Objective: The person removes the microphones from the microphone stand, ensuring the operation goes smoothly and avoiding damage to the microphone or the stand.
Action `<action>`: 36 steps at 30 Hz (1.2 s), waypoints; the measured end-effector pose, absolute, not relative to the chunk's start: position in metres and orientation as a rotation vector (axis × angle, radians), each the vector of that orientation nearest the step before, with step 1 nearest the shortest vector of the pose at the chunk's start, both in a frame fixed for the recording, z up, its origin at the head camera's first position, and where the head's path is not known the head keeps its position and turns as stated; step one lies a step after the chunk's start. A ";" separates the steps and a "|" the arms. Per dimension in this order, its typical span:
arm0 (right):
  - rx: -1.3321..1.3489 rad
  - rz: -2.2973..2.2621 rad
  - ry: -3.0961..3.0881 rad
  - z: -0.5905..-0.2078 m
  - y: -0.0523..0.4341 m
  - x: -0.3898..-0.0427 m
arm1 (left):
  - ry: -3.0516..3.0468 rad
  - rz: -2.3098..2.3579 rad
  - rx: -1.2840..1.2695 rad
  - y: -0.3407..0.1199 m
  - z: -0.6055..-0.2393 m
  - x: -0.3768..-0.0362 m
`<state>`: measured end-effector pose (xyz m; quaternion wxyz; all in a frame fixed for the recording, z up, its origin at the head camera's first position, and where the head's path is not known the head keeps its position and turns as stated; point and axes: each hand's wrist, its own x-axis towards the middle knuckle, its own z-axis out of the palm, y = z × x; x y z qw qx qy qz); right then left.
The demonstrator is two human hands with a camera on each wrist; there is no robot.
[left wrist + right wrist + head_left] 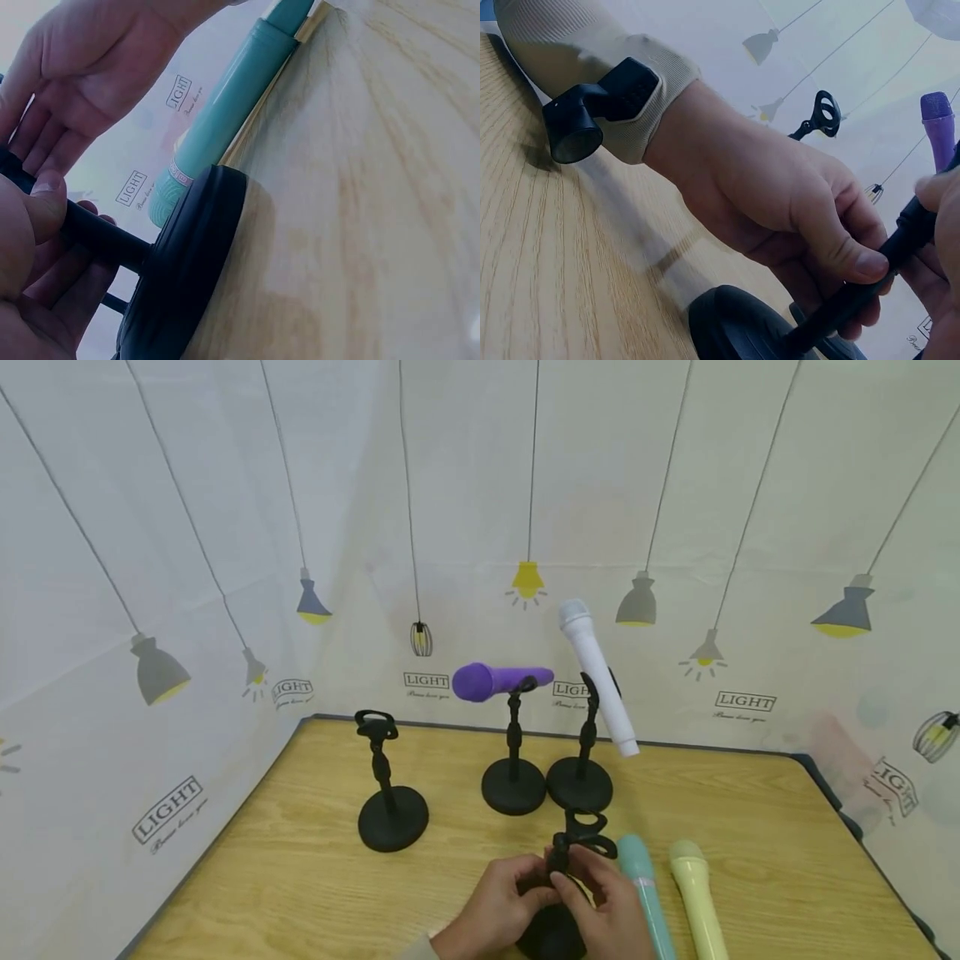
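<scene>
Near the front edge of the wood-grain tabletop point(315, 877), both hands worked one matte black microphone stand point(564, 893). Its round, flat, disc-shaped base sat on the tabletop; a thin black post rose to a looped clip on top. Left hand point(495, 910) had thumb and fingers curled round the post just above the base; the right wrist view showed the thumb pressed flat against the rod. Right hand point(609, 912) also held the post from the other side, fingers curled toward it, a fingertip pinching higher up the post.

Just right of the stand lay a teal microphone point(647, 897), a smooth plastic cylinder with a textured rounded head; the left wrist view showed it lying right against the disc base. A pale yellow-green microphone point(699, 897) of the same shape lay beside it, roughly parallel.

Farther back stood three more black stands. The left stand point(390, 793) carried nothing in its clip. The middle stand point(513, 760) held a purple microphone point(498, 681) nearly level. The right stand point(581, 760) held a white microphone point(597, 675) tilted steeply, head up. The middle and right bases stood almost touching.

A pale, creased cloth backdrop point(187, 568) printed with hanging lamps and "LIGHT" wrapped the back and sides. A ribbed beige sleeve point(592, 82) covered the left wrist.
</scene>
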<state>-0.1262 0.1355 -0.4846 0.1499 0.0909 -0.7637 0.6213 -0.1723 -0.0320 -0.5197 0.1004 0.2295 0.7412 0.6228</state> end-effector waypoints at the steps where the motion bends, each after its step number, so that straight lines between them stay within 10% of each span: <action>1: 0.264 1.800 -2.193 -0.484 0.137 -0.126 | 2.192 1.831 0.682 -0.032 -0.520 -0.172; 36: 0.295 1.846 -2.371 -0.478 0.134 -0.159 | 2.488 1.780 0.467 -0.076 -0.519 -0.209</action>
